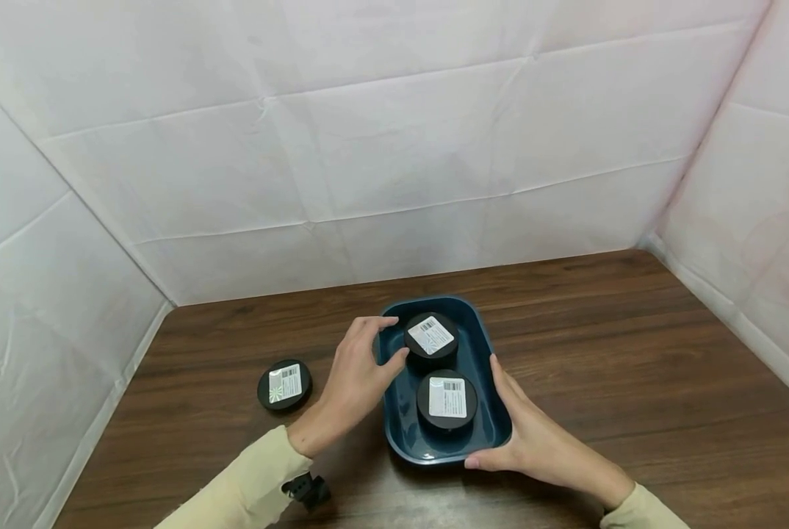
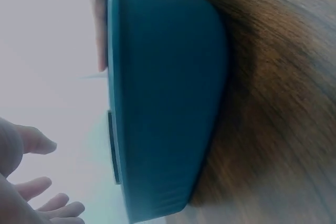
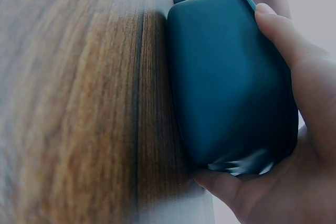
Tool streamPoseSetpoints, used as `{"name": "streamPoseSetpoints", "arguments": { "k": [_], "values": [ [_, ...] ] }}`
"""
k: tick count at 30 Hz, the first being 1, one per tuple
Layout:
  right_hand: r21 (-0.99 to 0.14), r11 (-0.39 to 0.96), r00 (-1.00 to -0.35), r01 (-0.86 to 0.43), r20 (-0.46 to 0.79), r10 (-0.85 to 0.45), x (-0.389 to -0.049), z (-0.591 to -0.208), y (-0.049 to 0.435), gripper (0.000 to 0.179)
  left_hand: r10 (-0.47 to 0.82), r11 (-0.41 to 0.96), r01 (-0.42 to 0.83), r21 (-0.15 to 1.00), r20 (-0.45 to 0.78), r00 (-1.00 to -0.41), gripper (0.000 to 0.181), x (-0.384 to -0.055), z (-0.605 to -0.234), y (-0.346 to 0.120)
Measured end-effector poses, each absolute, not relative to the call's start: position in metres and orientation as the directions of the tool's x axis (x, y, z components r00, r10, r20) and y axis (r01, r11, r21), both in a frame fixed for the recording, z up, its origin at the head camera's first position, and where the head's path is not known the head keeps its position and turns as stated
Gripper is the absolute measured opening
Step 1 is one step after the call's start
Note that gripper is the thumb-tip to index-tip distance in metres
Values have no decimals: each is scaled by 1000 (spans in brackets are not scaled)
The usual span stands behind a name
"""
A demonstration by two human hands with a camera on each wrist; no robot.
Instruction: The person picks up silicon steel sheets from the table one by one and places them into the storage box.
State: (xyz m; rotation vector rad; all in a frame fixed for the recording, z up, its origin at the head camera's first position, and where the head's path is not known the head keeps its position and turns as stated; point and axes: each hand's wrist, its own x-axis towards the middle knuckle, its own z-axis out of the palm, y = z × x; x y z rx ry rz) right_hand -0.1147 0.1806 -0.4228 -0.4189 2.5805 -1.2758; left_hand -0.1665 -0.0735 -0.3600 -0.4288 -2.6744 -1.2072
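A dark blue rectangular tray point(image 1: 394, 433) stands on the table. Inside it sit two black round containers with white barcode labels: a far one point(image 1: 432, 353) and a near one point(image 1: 447, 419). My left hand point(image 1: 358, 367) hovers at the tray's left rim, thumb and fingers spread apart beside the far container. In the left wrist view that hand point(image 2: 31, 182) appears above the rim with nothing in its fingers. With my right hand point(image 1: 533, 437) I grip the tray's near right corner, thumb on the near side and fingers along the right side. The right wrist view shows this hand point(image 3: 299, 108) around the tray.
A third black round container point(image 1: 285, 385) with a label lies on the wooden table point(image 1: 606, 360), left of my left hand. White sheeting point(image 1: 394, 147) walls off the table's back and both sides. A small black device point(image 1: 306, 491) is strapped at my left wrist.
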Motion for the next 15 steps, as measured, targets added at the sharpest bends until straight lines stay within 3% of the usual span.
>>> {"name": "streamPoseSetpoints", "arguments": {
  "k": [15],
  "values": [
    [-802, 584, -937, -128, -95, -336, -114, -423, 181, 137, 169, 629, 348, 695, 315, -934, 48, -160, -357, -90]
  ]
}}
